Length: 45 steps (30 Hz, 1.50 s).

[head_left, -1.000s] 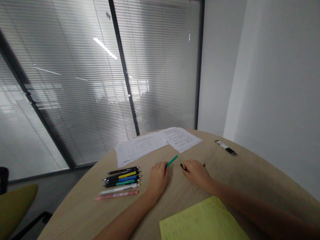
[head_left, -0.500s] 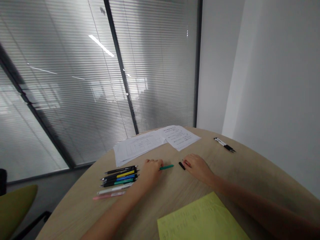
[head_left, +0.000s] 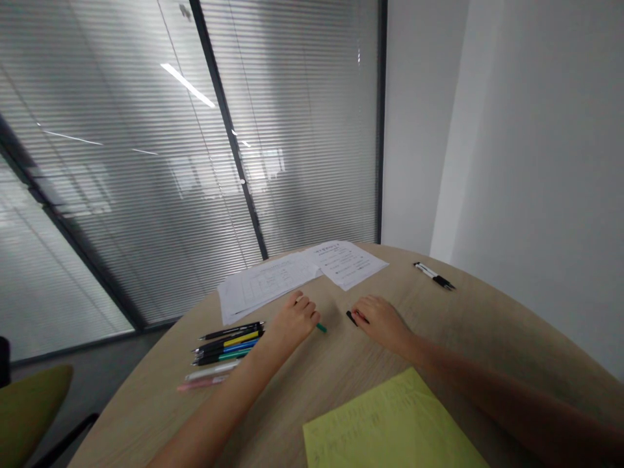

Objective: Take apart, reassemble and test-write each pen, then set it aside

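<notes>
My left hand (head_left: 292, 320) rests on the round wooden table (head_left: 439, 331) with its fingers curled round a green pen (head_left: 320, 327); only the pen's tip pokes out to the right. Just left of that hand lies a row of several pens (head_left: 227, 343), black, yellow, blue, green, white and pink. My right hand (head_left: 380, 318) lies a short way to the right, fingers closed on a small black pen cap (head_left: 351, 318) that sticks out at its left side.
White printed sheets (head_left: 292, 276) lie at the table's far edge. Two black-and-white pens (head_left: 433, 275) sit at the far right. A yellow paper (head_left: 390, 426) lies near me. Glass walls with blinds stand behind; an olive chair (head_left: 29, 403) is at lower left.
My left hand has swung the green pen from pointing up and right down flat and drawn it leftward toward the pen row, covering most of it. My right hand has stayed put.
</notes>
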{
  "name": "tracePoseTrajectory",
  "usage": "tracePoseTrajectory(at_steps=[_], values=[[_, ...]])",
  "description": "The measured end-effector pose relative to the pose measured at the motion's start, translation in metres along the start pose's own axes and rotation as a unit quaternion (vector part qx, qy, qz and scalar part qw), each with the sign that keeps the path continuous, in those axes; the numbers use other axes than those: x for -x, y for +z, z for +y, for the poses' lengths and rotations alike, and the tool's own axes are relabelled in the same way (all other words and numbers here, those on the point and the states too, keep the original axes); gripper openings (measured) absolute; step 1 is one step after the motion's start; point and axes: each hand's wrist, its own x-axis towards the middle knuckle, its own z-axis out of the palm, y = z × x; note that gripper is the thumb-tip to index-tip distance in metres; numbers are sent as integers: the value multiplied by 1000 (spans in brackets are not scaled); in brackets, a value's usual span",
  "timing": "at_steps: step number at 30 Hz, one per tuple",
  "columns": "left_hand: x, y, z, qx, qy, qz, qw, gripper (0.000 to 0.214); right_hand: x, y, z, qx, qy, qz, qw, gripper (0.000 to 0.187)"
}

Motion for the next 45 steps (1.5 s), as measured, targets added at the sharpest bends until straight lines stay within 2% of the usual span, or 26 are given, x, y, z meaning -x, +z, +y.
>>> tracePoseTrajectory(at_steps=[11,19,23,31,36,45], values=[[4,-6,-4,-20,8,46,999,23,0,-2,-3,6,-7,-2,1000,15],[2,11,-1,-77,87,165,979,14,0,0,-2,21,-13,-11,1000,12],[2,12,-3,-102,90,209,968,9,1,0,-2,23,-17,-10,1000,13],[3,12,-6,-96,66,214,970,12,1,2,-2,21,-19,-14,1000,12],[6,-2,-11,-93,43,199,975,14,1,0,-3,19,-13,-24,999,12],[12,-21,-16,-59,1,205,977,18,1,-1,-4,9,-14,-18,1000,13]])
